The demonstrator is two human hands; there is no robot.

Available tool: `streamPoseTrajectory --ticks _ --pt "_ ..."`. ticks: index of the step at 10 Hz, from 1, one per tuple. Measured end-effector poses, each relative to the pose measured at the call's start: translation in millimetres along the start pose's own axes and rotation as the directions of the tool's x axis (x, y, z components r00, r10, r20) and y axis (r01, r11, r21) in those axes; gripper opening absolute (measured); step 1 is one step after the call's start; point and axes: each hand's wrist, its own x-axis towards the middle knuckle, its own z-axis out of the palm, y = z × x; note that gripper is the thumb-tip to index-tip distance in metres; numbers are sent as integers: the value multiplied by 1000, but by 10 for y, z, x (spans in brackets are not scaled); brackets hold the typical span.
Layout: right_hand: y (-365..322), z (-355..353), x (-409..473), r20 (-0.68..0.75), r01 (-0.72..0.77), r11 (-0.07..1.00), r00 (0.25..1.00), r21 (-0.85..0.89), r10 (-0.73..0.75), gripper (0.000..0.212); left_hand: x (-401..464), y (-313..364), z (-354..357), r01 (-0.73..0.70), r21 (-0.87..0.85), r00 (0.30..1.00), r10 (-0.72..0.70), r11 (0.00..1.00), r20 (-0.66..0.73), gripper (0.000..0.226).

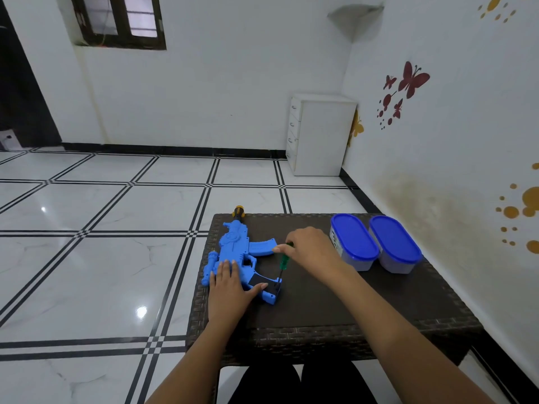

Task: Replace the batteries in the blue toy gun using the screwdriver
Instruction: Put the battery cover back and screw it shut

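We see a toy gun (233, 252) of matt blue plastic on a table (379, 310) with a dark woven wicker-look rim. The screwdriver (282, 265) has a clear green plastic handle. Two tubs (376, 246) carry smooth blue plastic lids. The floor (102, 258) is glossy white tile.

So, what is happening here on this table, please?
A person is working on a blue toy gun that lies flat on a dark woven table. The left hand presses the gun down. The right hand holds a green screwdriver, its tip at the grip's end. Two blue-lidded containers stand closed at the right.
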Motion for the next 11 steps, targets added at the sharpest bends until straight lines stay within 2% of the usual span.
streamPoseTrajectory --ticks 1,2,3,4,5,6,7,8,9,11 --pt "10 -35 -11 -5 -27 998 1000 49 27 47 1 8 -6 -1 7 1000 1 1000 3 98" --pt "13 -87 -81 29 59 987 997 148 -64 36 2 1 -4 -1 7 1000 1 1000 8 98" --pt "0 -105 -107 48 128 982 990 138 -136 34 2 1 -8 4 7 1000 -4 1000 13 98" --pt "-24 -96 -62 37 75 995 996 71 -78 30 2 2 -9 2 7 1000 -2 1000 14 98" --pt "-50 -92 -26 -7 -12 1000 1000 -27 12 39 6 -1 -5 6 6 1000 -6 1000 17 99" --pt "-45 -80 -31 -31 -31 999 999 -20 30 43 7 1 -11 5 8 1000 -5 1000 21 98" --pt "-30 -83 -68 18 62 993 998 102 -65 38 1 -5 -5 -2 4 1000 2 1000 10 98" --pt "-23 -75 -55 65 134 990 988 49 -137 33 3 -11 0 -2 -3 1000 2 1000 5 99" --pt "-23 -66 -8 59 101 995 993 -10 -100 28 6 -10 5 3 -5 1000 -3 1000 9 100" --pt "-53 -56 -17 4 26 987 1000 -157 -26 38 5 -11 7 3 0 1000 -3 1000 9 100"
